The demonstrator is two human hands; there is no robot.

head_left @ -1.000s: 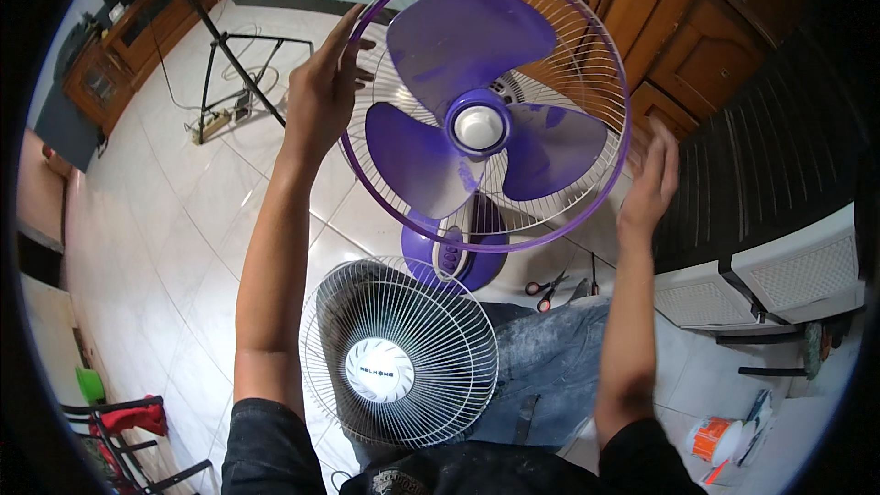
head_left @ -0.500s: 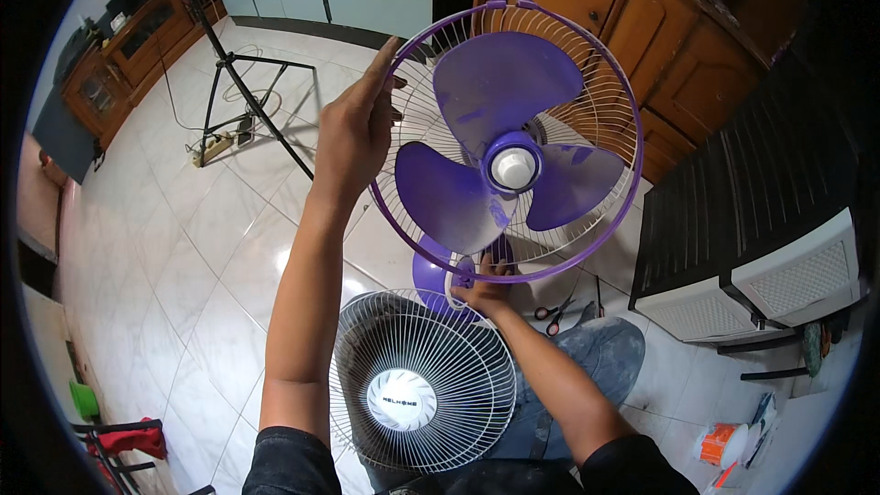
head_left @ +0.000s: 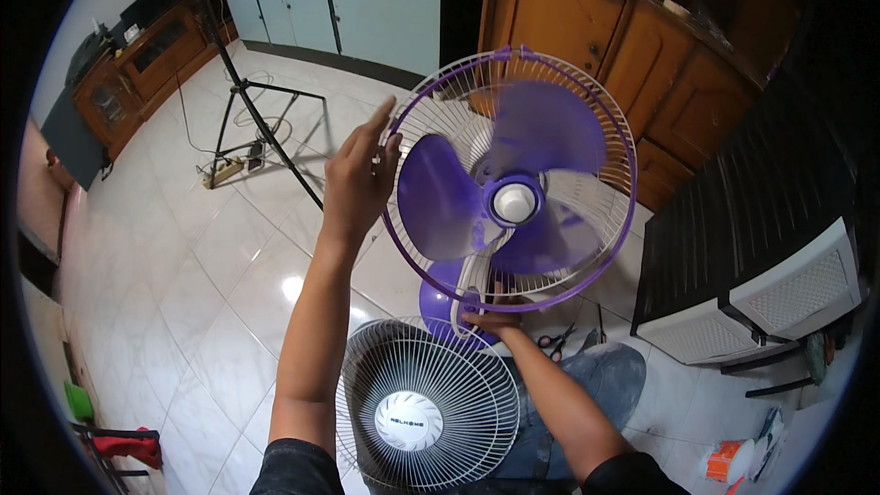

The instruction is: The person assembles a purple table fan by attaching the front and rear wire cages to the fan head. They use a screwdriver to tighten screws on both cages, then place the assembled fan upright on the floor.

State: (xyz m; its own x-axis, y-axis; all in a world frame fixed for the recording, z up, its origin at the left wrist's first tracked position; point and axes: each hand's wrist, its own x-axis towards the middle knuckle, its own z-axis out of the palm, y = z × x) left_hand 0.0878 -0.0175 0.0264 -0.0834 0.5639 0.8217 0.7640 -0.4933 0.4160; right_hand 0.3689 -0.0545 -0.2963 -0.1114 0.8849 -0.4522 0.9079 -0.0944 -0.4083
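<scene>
A purple table fan stands before me with its front uncovered. Its three purple blades, slightly smeared by motion, surround a white centre knob, inside a rear wire cage with a purple rim. My left hand is open at the rim's left side, fingers stretched; whether they touch it I cannot tell. Low behind the cage, my right hand closes round the fan's neck above the purple base, fingers partly hidden. The detached white front grille lies on my lap.
Scissors lie on the tiled floor right of the fan base. A black tripod stands at left beside a power strip. At right is a black-and-white drawer unit; wooden cabinets stand behind the fan.
The blades have turned to a different angle. Fan, grille and room all sit lower in the picture. Left hand remains beside the rim and right hand at the neck.
</scene>
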